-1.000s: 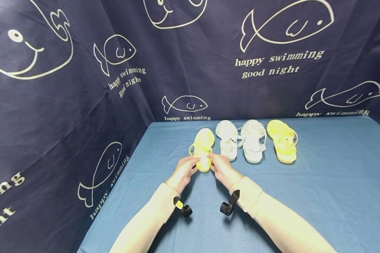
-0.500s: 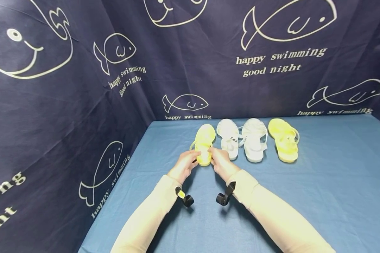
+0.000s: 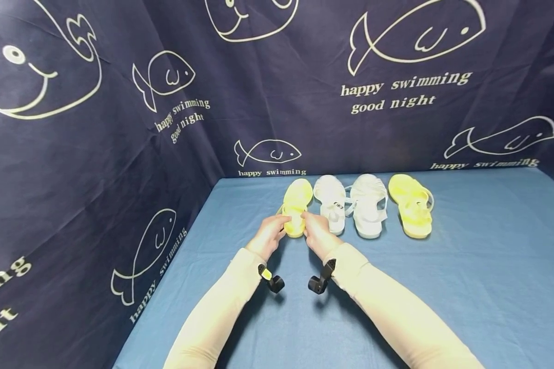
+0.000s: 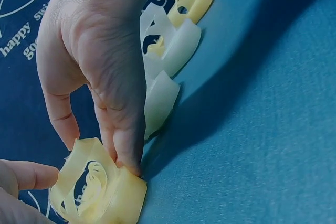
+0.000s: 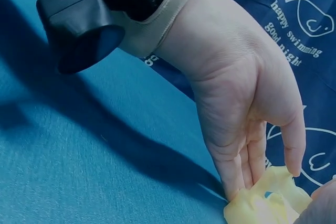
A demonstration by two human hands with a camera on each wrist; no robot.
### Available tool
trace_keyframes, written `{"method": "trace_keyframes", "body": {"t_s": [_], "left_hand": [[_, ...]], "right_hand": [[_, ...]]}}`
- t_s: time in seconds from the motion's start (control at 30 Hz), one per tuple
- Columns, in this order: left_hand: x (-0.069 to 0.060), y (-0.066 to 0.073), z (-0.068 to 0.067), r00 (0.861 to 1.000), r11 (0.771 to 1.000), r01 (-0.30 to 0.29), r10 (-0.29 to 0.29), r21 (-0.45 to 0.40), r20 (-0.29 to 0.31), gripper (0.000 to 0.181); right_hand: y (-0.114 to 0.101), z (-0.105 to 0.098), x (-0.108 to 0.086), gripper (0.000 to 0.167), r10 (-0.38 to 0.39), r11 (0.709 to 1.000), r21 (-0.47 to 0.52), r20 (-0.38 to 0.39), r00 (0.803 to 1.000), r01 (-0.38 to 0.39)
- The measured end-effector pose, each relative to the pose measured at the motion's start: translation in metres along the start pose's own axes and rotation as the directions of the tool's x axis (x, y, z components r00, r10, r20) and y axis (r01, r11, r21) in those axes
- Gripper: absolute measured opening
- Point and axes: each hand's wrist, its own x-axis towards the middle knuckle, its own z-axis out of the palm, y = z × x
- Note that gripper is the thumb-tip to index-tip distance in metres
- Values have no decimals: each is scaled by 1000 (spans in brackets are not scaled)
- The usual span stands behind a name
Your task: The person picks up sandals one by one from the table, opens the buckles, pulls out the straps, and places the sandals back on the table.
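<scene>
A yellow sandal (image 3: 298,195) lies at the left end of a row of sandals in the head view, toe toward the wall. My left hand (image 3: 268,234) holds the left side of its heel part. The right hand (image 3: 319,233) pinches the other side, thumb on top. In the left wrist view the right hand's fingers reach down to the sandal's heel (image 4: 126,198). In the right wrist view the left hand (image 5: 231,93) grips the sandal's yellow edge (image 5: 252,208). A white sandal (image 3: 331,197) stands close by, partly hidden behind the right hand.
Another white sandal (image 3: 368,205) and a second yellow sandal (image 3: 411,206) continue the row to the right. All lie on a blue cloth-covered table (image 3: 480,266). Dark blue fish-print curtains (image 3: 304,102) rise behind and at the left. A black camera mount (image 3: 320,284) hangs at each wrist.
Both hands have moved the yellow sandal farther back toward the wall, so its heel now lines up with the white sandals. The other sandals stay where they were.
</scene>
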Motion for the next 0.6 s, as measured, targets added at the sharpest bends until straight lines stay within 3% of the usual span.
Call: {"method": "trace_keyframes", "body": {"t_s": [0.27, 0.6], "left_hand": [[7, 2, 2, 1000, 1000, 5, -5, -7, -16, 47], [11, 1, 4, 999, 1000, 6, -6, 5, -33, 43]], "right_hand": [[0, 3, 6, 3, -9, 1000, -8, -11, 1000, 9], [0, 2, 9, 8, -1, 999, -35, -38, 999, -1]]}}
